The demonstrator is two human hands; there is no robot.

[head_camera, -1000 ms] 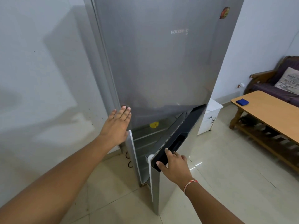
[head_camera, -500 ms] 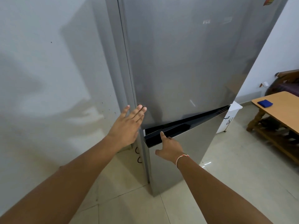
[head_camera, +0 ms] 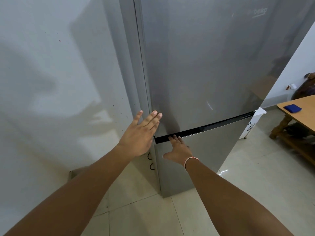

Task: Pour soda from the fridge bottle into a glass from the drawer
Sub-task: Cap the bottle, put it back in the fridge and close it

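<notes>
At the centre of the head view, a silver fridge [head_camera: 204,68] stands with both doors closed; no bottle or glass shows. The left hand [head_camera: 139,133] lies flat, grip released, fingers straight on the upper door's lower left corner. The right hand [head_camera: 179,149], grip released, touches its fingertips to the black handle strip [head_camera: 213,127] atop the lower door [head_camera: 201,160]. At right, a blue cloth [head_camera: 292,108] lies on a wooden worktop [head_camera: 305,116].
</notes>
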